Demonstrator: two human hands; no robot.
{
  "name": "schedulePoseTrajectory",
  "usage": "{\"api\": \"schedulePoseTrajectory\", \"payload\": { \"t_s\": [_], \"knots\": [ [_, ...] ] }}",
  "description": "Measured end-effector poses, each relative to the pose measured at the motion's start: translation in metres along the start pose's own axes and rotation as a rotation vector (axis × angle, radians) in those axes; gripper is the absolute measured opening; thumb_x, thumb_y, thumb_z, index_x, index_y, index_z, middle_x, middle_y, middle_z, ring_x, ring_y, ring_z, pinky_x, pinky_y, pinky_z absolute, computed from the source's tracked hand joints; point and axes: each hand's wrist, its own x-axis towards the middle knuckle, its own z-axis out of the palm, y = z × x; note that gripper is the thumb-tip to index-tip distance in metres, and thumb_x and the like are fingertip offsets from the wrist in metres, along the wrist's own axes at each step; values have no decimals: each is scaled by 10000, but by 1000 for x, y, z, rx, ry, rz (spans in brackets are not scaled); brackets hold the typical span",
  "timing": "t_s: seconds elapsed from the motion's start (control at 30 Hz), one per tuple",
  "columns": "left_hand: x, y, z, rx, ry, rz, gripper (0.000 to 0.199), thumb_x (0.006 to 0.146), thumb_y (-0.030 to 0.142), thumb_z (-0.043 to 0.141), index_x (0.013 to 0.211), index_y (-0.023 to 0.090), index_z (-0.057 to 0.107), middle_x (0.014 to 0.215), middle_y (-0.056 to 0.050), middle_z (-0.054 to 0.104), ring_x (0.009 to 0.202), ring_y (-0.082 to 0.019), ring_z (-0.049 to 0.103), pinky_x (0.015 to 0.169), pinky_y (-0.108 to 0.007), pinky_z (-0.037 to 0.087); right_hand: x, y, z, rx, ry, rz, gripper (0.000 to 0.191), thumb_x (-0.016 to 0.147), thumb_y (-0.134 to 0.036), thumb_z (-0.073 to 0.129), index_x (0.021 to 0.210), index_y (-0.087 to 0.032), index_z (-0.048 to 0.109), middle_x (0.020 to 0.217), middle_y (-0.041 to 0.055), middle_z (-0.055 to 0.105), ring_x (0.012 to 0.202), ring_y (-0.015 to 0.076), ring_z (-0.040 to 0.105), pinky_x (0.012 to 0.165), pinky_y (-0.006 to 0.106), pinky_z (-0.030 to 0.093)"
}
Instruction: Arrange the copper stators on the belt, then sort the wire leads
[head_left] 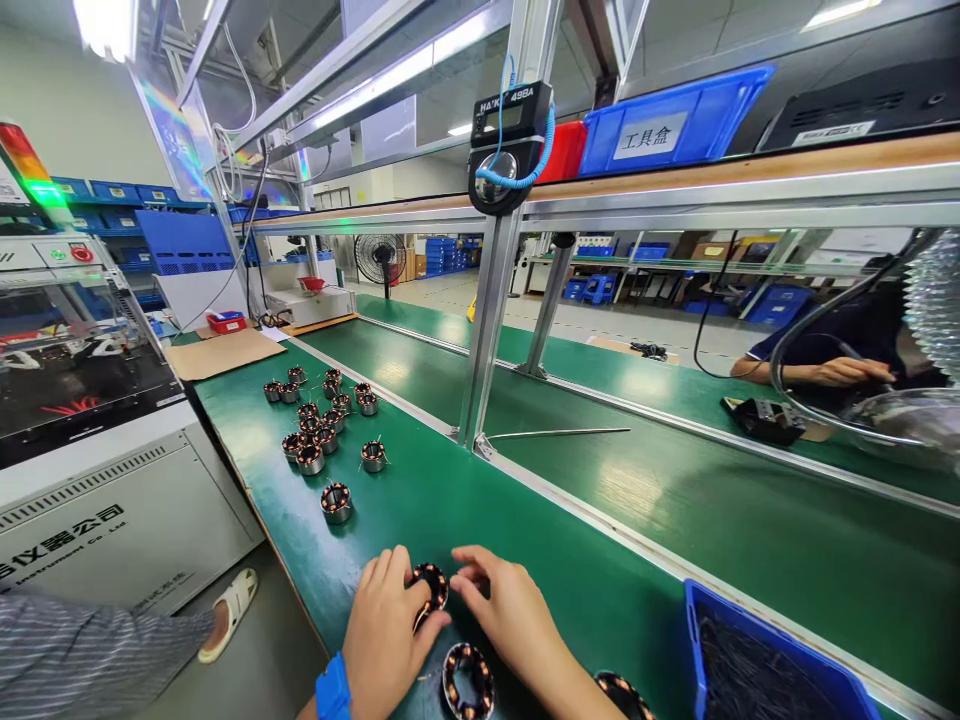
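Nearer stator (453,680) lies unheld, lower centre frame. Left hand (391,622) has its grip closed on another stator (440,588) just above (right hand (508,612) part-open beside it, contact unclear). Handling step, apparently; next move calls for steadiness.

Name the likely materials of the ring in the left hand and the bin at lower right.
Ring: apparently copper-wire windings, given the shiny orange-brown segments; its outer wall is mostly hidden.
Bin: probably moulded plastic, smooth and semi-gloss, judging by its uniform blue walls.
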Motion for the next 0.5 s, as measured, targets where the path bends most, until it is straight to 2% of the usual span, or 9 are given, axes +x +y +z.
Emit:
{"api": "schedulePoseTrajectory", "payload": {
  "t_s": [0.13,0.27,0.4,0.5],
  "knots": [
    [-3,0,4,-1,33,-17,107,810,216,802,850,212,703,916,-41,537,893,-263,533,768,-389,428,-5,3,0,-3,-30,-32,247,904,-170,539,973,-207,773,953,48,803,909,266,728,853,389,512],
    [-3,0,7,8,46,-22,81,840,233,775,846,196,704,906,-49,519,880,-260,539,723,-359,437,-16,4,9,12,-56,-106,412,894,-51,422,1024,-208,779,1083,61,772,1034,238,689,950,380,505],
    [0,-3,10,10,27,-4,110,842,237,776,798,182,691,884,-44,500,864,-245,546,702,-334,462,-21,7,20,11,-7,-244,534,801,29,363,1110,-161,756,1202,137,687,1122,235,645,973,381,526],
    [-1,-5,3,17,21,9,138,826,283,797,805,192,695,892,-45,512,868,-247,555,720,-351,492,-20,13,9,46,147,-339,520,807,-22,392,1192,-151,717,1233,170,666,1153,253,640,994,438,533]
  ]
}}
